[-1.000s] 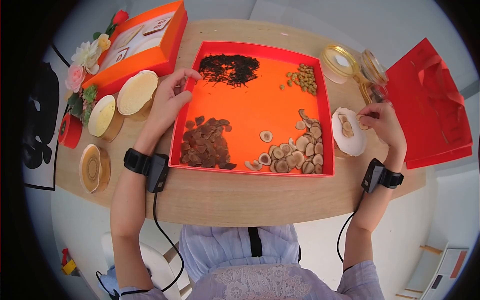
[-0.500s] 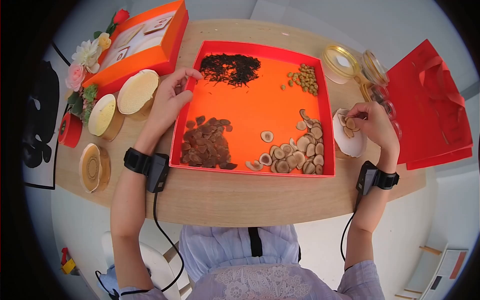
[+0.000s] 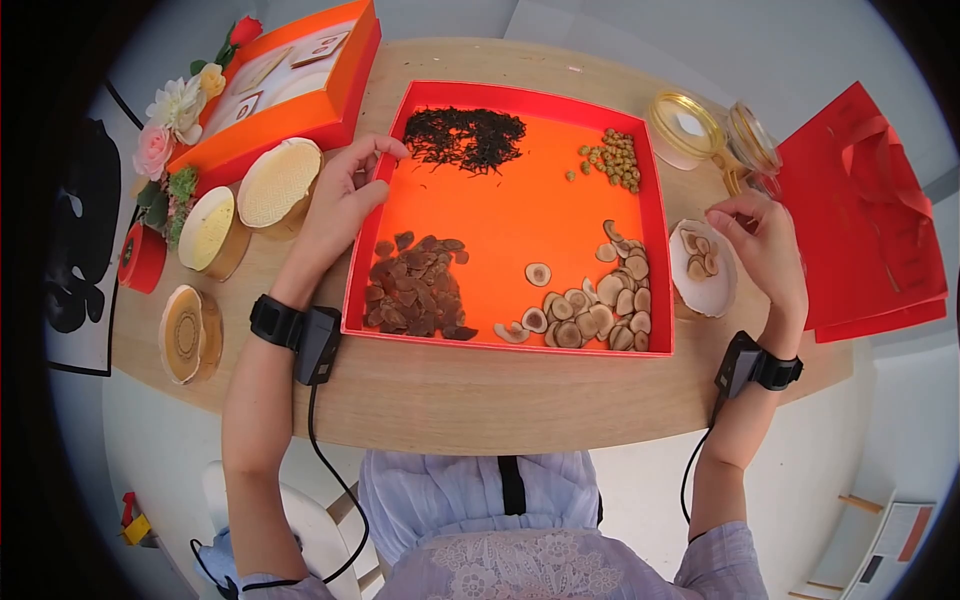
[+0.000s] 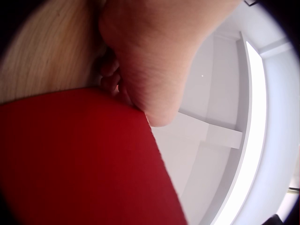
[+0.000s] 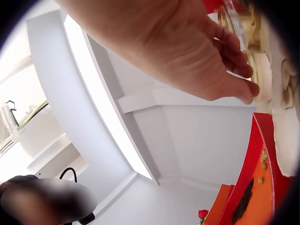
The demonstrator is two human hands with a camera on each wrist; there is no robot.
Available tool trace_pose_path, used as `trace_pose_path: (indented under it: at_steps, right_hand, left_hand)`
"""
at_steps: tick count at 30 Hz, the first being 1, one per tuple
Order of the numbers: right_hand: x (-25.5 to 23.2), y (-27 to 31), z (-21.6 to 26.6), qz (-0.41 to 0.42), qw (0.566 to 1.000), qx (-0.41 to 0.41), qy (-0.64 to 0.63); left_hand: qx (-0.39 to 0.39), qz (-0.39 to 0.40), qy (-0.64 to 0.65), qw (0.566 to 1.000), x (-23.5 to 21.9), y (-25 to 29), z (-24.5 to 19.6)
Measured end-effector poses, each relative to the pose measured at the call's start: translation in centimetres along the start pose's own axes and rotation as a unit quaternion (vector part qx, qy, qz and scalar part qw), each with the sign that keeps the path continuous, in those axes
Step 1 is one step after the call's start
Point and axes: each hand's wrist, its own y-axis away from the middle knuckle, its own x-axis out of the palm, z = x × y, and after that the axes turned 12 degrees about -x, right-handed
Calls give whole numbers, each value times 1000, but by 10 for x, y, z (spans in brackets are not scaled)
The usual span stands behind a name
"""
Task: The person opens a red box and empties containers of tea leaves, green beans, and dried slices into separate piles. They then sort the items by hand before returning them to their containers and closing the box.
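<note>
A shallow red box (image 3: 520, 344) with an orange floor holds separate heaps. Round dried slices (image 3: 600, 317) with pale centres lie at its near right, and brown flakes (image 3: 420, 290) at the near left. Dark thin shreds (image 3: 465, 138) and small green balls (image 3: 613, 160) occupy the far corners. My left hand (image 3: 342, 205) grips the box's left wall, thumb at the rim. At the right, a white-rimmed cup (image 3: 722, 288) contains several dried slices (image 3: 700, 255). My right hand (image 3: 765, 245) hovers over its right edge, thumb and fingertips loosely bent with nothing visible between them.
Cups with pale tops (image 3: 278, 185) stand left of the box, beside artificial flowers (image 3: 178, 110) and an orange gift box (image 3: 362, 85). Glass jars with gold rims (image 3: 688, 125) and a red paper bag (image 3: 860, 220) are at the right.
My right hand brought a pinched slice in over the cup, let it go onto the slices there, and drew back slightly right. The left hand keeps its grip on the box wall.
</note>
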Motion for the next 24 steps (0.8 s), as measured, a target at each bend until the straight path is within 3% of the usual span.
trace_pose_path:
  at_steps: [2,6,8,9,11,12,14,24]
  right_hand:
    - [4,-2,2,-63,993,-17,-100]
    - [6,3,42,-103,979,-80,-154]
    - [10,11,66,-50,961,-206,-176]
    - [13,16,79,-53,960,-207,-179]
    - [17,22,100,94,954,-260,-116]
    - [22,19,103,97,955,-256,-113]
    - [38,12,101,216,926,-271,-151]
    - [60,9,92,220,923,-298,-106]
  left_hand:
    - [3,1,6,1000,0,0,1]
    - [-1,1,5,1000,2,0,2]
    - [1,1,6,1000,-3,-1,4]
    - [1,-5,-13,1000,-4,-3,7]
    - [2,-13,-25,1000,-3,-3,8]
    - [7,-8,-12,1000,-2,-1,6]
    - [4,11,14,1000,-2,-3,5]
    - [2,-9,-21,1000,-1,-1,1]
